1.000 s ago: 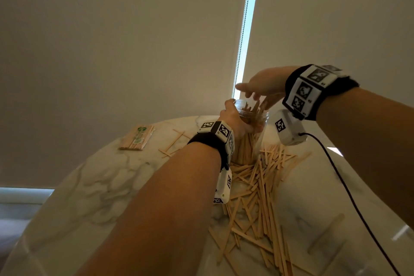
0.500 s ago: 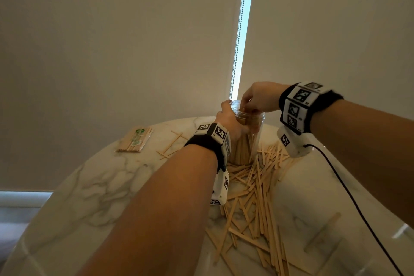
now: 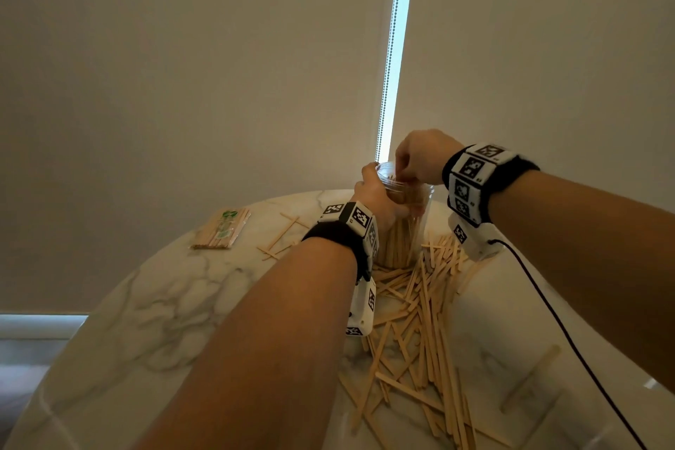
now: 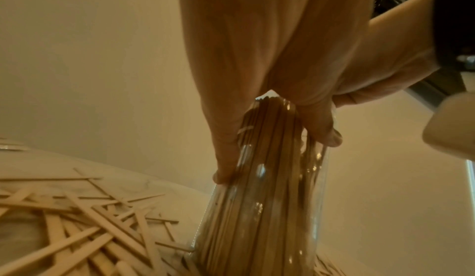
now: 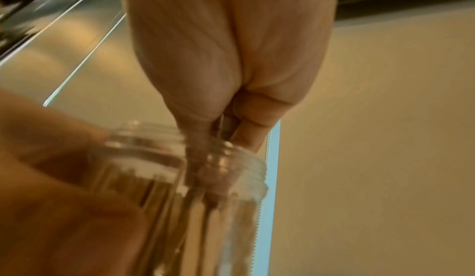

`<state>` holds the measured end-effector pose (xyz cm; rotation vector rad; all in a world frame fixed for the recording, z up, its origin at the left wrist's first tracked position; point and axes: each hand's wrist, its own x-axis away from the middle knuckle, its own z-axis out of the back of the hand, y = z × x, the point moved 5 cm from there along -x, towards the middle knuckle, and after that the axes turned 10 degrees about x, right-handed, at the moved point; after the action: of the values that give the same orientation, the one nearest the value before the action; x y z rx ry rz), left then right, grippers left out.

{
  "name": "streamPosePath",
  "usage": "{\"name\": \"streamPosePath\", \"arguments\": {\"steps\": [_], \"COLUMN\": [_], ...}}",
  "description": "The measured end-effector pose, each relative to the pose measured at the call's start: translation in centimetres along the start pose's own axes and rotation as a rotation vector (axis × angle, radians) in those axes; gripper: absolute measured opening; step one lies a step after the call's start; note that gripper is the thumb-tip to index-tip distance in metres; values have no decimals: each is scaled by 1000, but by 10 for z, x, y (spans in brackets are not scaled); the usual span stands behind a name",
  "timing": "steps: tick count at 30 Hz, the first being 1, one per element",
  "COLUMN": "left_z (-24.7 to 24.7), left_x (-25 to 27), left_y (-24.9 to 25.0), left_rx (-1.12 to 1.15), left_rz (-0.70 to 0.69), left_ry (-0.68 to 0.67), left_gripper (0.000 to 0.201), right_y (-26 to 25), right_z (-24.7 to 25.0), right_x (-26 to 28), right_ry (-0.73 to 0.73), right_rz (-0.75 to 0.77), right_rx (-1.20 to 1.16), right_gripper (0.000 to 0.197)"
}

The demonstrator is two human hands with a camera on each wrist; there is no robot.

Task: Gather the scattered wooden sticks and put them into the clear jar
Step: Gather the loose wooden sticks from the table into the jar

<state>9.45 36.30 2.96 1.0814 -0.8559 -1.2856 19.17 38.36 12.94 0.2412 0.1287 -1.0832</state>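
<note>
Sticks [image 3: 420, 318] lie loose in a crisscross heap on the marble table [image 3: 153, 303], spread from the near edge up to the foot of the clear jar [image 3: 405, 230], with a few strays off to the left near a wrapped bundle [image 3: 221, 228] of more sticks. Next across, the left hand [image 3: 376, 194] wraps the jar's upper wall, thumb on one side and fingers on the other, probably to keep the tall, narrow jar upright while it is loaded. Inside it, packed sticks [image 4: 257, 199] stand on end, long axes vertical and parallel to the wall, which likely lets more fit. Furthest right, the right hand [image 3: 420, 157] hangs over the mouth with fingers curled and bunched, their tips dipping past the threaded rim [image 5: 246, 158]. Whether they pinch a stick cannot be told through the blur.
</note>
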Motion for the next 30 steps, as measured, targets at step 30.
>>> {"name": "streamPosePath", "arguments": {"steps": [30], "left_z": [22], "left_x": [66], "left_y": [-2], "left_rx": [-480], "left_rz": [111], "left_ry": [-30], "left_gripper": [106], "right_y": [-4], "right_z": [25], "right_x": [86], "right_ry": [32], "right_rz": [19], "right_rx": [-271], "right_gripper": [21]}}
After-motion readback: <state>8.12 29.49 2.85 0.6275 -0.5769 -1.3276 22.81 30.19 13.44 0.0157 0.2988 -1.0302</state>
